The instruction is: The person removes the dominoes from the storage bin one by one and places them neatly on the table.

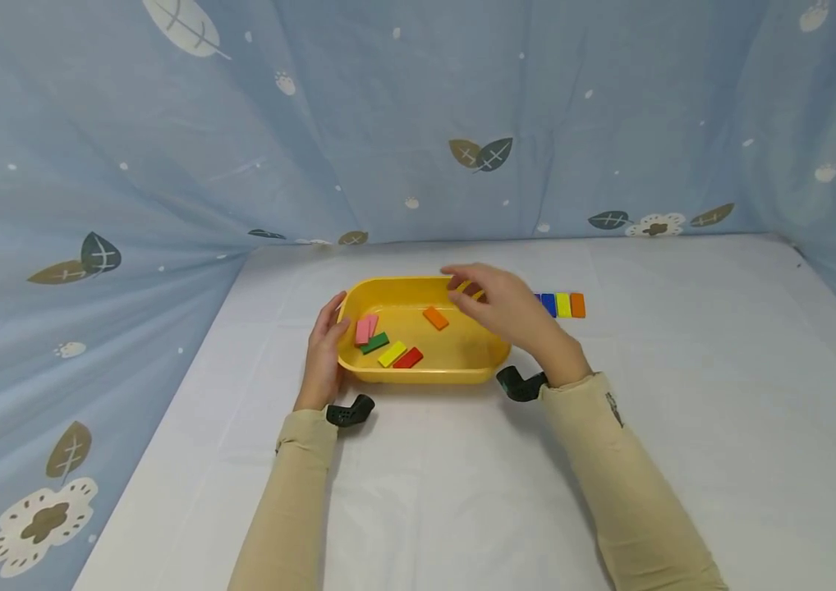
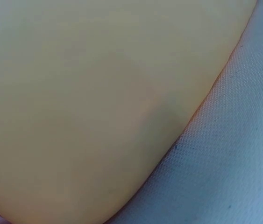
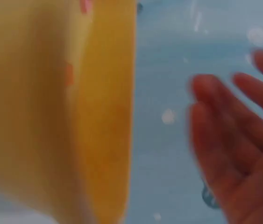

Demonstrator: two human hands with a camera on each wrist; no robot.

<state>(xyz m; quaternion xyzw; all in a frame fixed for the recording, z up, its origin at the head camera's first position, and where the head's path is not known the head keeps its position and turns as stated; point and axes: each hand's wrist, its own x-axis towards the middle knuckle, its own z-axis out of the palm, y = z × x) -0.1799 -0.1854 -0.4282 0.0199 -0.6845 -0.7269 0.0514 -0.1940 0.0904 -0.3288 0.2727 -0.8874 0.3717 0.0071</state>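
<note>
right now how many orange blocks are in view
2: one orange block inside the tray, another orange block at the right end of the row. The right hand may hide more.

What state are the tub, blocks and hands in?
Tub: upright
Left hand: gripping tub
Right hand: near tub, holding nothing visible
Orange block inside: lying alone
Pink blocks: together
Green block: beside pink ones
Yellow block: lying in tub
Red block: beside yellow one
Block row: lined up outside, partly hidden
</note>
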